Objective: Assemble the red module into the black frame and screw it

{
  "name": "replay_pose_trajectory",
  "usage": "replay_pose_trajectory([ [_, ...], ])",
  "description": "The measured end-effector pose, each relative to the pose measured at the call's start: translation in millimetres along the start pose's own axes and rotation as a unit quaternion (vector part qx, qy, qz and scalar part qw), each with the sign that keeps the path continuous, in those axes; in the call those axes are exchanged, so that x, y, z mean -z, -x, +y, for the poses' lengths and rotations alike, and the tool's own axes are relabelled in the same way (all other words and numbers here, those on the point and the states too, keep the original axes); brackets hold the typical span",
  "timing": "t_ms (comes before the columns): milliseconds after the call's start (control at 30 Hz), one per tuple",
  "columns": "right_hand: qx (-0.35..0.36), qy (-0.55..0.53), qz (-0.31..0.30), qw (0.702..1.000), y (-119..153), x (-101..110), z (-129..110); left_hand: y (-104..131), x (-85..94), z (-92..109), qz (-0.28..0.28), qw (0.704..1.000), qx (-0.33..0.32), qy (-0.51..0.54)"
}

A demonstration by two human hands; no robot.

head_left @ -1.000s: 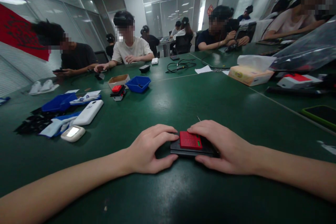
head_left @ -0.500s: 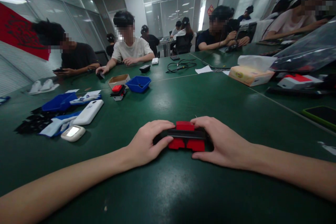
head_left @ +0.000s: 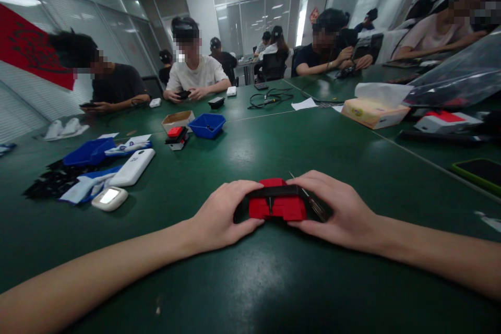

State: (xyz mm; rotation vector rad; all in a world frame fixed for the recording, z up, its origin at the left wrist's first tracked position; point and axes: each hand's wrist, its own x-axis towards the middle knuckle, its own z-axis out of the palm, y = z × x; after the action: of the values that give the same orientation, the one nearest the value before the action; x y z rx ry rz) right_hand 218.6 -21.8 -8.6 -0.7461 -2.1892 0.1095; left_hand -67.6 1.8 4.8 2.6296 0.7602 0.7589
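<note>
Presently, both hands are occupied with one item, a red and black block [head_left: 279, 210], located centrally at the near part of the green surface [head_left: 250, 287]. Fingers of the left hand [head_left: 223, 215] grasp its left end, thumb at the lower near corner, the others over the upper edge. Fingers of the right hand [head_left: 338, 211] grasp the right end in like manner, thumb along the near lower edge. A black band crosses the upper part of the block, red showing on both sides of it. It cannot be told whether its underside touches the surface. A thin dark tool [head_left: 316, 206] lies slantwise under the right palm, beside the block; whether it is gripped cannot be determined. Noted at left: a white case [head_left: 134, 168], with a small pale device [head_left: 110, 199], its screen lit, just beside it. Farther back, a blue tray [head_left: 206, 126] stands beside an open cardboard box [head_left: 176, 122]. A tissue pack [head_left: 373, 110] is at right.
</note>
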Motion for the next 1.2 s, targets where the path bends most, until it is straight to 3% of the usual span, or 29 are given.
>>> replay_pose_trajectory([
  [267,0.080,-0.007,0.031,0.996,0.2,3.4,-4.3,1.0,2.8,0.5,-0.041,0.998,-0.050,-0.008],
  [367,0.108,-0.020,0.022,0.994,-1.7,2.1,-5.2,1.8,1.4,-0.1,-0.033,0.996,-0.077,-0.006],
  [567,0.210,-0.016,-0.047,0.977,-0.4,-2.5,-8.1,2.7,-2.4,-6.8,-0.002,0.996,-0.070,0.063],
  [700,0.250,-0.016,-0.091,0.964,-0.7,-3.0,-9.3,1.9,-1.2,-8.8,-0.011,0.992,-0.094,0.087],
  [1100,0.198,-0.012,-0.104,0.975,-2.7,-2.5,-5.8,1.2,-2.5,-11.1,0.017,0.985,-0.082,0.151],
  [1200,0.189,-0.010,-0.100,0.977,-3.8,-1.9,-6.5,3.1,-2.6,-11.8,0.051,0.982,-0.075,0.166],
])
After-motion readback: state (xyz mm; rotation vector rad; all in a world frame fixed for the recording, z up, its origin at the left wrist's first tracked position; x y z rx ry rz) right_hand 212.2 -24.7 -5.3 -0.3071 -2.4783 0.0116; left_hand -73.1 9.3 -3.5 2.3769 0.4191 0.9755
